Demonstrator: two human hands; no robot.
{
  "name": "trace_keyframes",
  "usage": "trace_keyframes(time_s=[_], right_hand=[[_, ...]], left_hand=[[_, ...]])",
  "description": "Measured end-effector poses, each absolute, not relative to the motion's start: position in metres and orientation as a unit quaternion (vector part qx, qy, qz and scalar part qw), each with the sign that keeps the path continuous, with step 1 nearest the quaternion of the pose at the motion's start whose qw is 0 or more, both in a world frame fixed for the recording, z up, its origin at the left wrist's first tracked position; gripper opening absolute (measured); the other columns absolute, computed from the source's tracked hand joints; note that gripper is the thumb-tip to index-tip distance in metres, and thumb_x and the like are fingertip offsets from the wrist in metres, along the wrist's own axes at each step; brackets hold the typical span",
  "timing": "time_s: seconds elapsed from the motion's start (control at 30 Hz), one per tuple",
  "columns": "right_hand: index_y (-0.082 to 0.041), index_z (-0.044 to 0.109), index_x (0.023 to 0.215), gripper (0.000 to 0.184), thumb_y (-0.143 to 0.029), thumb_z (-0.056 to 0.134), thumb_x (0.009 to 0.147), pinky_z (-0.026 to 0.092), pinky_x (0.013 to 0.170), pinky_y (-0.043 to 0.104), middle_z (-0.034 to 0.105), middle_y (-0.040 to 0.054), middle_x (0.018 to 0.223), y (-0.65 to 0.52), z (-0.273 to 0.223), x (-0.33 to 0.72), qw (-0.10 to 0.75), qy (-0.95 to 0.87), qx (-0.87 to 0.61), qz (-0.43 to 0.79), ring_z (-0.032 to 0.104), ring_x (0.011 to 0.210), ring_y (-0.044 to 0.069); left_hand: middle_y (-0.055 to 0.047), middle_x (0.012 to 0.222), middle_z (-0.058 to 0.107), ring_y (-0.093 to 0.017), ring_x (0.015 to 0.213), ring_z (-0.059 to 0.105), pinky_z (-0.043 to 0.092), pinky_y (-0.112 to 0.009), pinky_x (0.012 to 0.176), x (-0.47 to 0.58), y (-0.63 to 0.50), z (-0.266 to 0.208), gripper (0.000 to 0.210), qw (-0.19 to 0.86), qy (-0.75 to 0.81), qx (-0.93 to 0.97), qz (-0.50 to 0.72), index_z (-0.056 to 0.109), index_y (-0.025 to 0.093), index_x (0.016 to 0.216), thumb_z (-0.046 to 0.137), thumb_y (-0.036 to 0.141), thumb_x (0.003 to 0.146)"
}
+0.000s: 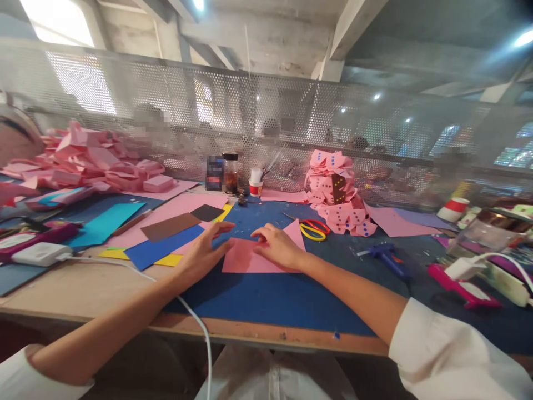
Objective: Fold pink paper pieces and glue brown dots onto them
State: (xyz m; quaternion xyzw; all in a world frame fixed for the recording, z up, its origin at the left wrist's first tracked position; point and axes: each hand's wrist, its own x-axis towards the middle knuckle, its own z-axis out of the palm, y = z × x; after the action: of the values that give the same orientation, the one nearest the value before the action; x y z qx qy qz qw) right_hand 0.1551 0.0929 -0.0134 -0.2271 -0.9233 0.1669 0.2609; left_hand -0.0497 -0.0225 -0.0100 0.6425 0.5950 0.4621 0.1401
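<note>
A pink paper sheet [237, 261] lies on the blue mat in front of me, with one corner rising to a point behind my right hand. My left hand [206, 244] is by the sheet's left edge, its thumb and fingers apart and nothing between them. Over the sheet's middle is my right hand [277, 246], fingers loosely bent and spread; its fingertips seem to touch the paper. Scissors with red and yellow handles [314, 229] lie just beyond the right hand. Blue, brown and black paper pieces [166, 244] lie left of my left hand.
Folded pink pieces are heaped at the left [91, 155], and a stack of dotted pink pieces [333, 191] stands at the back. A blue glue gun [387, 258] lies right. A white cable [204, 328] hangs over the table edge. A perforated metal screen [250, 122] stands behind.
</note>
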Motion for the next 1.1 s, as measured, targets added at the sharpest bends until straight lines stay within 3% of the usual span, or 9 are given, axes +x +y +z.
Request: trace_keyframes(time_s=[0.13, 0.27, 0.5, 0.67, 0.77, 0.87, 1.03, 1.1], right_hand=[[-0.021, 0.071, 0.095, 0.01, -0.02, 0.066, 0.086, 0.044, 0.074, 0.025, 0.057, 0.0002, 0.088, 0.095, -0.007, 0.152, 0.28, -0.916, -0.216, 0.191, 0.058, 0.077, 0.011], [-0.021, 0.069, 0.09, 0.006, -0.02, 0.064, 0.088, 0.045, 0.076, 0.026, 0.055, 0.0009, 0.086, 0.093, 0.019, 0.16, 0.359, -0.896, -0.205, 0.163, 0.056, 0.079, 0.012], [-0.024, 0.067, 0.094, 0.006, -0.024, 0.061, 0.092, 0.045, 0.09, 0.033, 0.056, 0.0034, 0.092, 0.078, 0.061, 0.18, 0.422, -0.89, -0.159, 0.072, 0.054, 0.096, 0.018], [-0.026, 0.067, 0.097, 0.01, -0.029, 0.059, 0.095, 0.041, 0.095, 0.037, 0.058, 0.0041, 0.101, 0.066, 0.074, 0.187, 0.428, -0.889, -0.159, -0.025, 0.05, 0.105, 0.021], [-0.026, 0.067, 0.102, 0.016, -0.027, 0.051, 0.099, 0.041, 0.094, 0.035, 0.059, 0.0042, 0.107, 0.058, 0.079, 0.192, 0.408, -0.898, -0.156, -0.044, 0.053, 0.105, 0.02], [-0.025, 0.066, 0.107, 0.022, -0.023, 0.045, 0.101, 0.046, 0.082, 0.029, 0.062, 0.0034, 0.112, 0.052, 0.083, 0.201, 0.386, -0.908, -0.159, -0.037, 0.06, 0.097, 0.016], [-0.025, 0.066, 0.108, 0.02, -0.025, 0.047, 0.1, 0.048, 0.081, 0.027, 0.068, 0.0004, 0.113, 0.048, 0.087, 0.221, 0.421, -0.889, -0.176, -0.027, 0.064, 0.099, 0.014], [-0.024, 0.066, 0.106, 0.019, -0.025, 0.049, 0.099, 0.049, 0.083, 0.028, 0.069, 0.0009, 0.11, 0.048, 0.087, 0.231, 0.424, -0.889, -0.17, 0.004, 0.065, 0.098, 0.015]], left_hand=[[-0.007, 0.13, 0.061, -0.025, 0.127, 0.052, 0.04, -0.042, 0.109, -0.047, -0.027, 0.0, 0.044, 0.209, 0.586, 0.614, 0.485, 0.056, 0.023, 0.121, 0.052, 0.052, 0.088], [-0.006, 0.13, 0.063, -0.027, 0.125, 0.054, 0.039, -0.043, 0.111, -0.045, -0.03, 0.008, 0.046, 0.261, 0.578, 0.586, 0.504, 0.059, 0.025, 0.124, 0.043, 0.052, 0.092], [-0.002, 0.124, 0.068, -0.032, 0.123, 0.056, 0.042, -0.047, 0.107, -0.04, -0.025, 0.022, 0.047, 0.301, 0.546, 0.609, 0.49, 0.066, 0.023, 0.121, 0.062, 0.03, 0.074], [-0.003, 0.109, 0.074, -0.031, 0.111, 0.064, 0.05, -0.043, 0.098, -0.036, -0.014, 0.024, 0.038, 0.308, 0.509, 0.65, 0.472, 0.072, 0.022, 0.11, 0.069, 0.039, 0.076], [-0.005, 0.098, 0.076, -0.03, 0.102, 0.067, 0.054, -0.04, 0.089, -0.033, -0.007, 0.021, 0.035, 0.251, 0.514, 0.654, 0.495, 0.074, 0.019, 0.103, 0.07, 0.042, 0.077], [-0.004, 0.091, 0.076, -0.027, 0.091, 0.07, 0.056, -0.036, 0.081, -0.029, -0.005, 0.024, 0.031, 0.161, 0.52, 0.65, 0.53, 0.073, 0.017, 0.1, 0.067, 0.042, 0.081], [-0.002, 0.109, 0.072, -0.02, 0.099, 0.068, 0.052, -0.031, 0.089, -0.018, -0.022, 0.039, 0.021, -0.098, 0.511, 0.674, 0.524, 0.073, 0.023, 0.103, 0.057, 0.027, 0.091], [-0.002, 0.115, 0.07, -0.019, 0.105, 0.066, 0.051, -0.029, 0.092, -0.012, -0.034, 0.039, 0.024, -0.15, 0.507, 0.693, 0.49, 0.071, 0.025, 0.109, 0.054, 0.021, 0.092]])
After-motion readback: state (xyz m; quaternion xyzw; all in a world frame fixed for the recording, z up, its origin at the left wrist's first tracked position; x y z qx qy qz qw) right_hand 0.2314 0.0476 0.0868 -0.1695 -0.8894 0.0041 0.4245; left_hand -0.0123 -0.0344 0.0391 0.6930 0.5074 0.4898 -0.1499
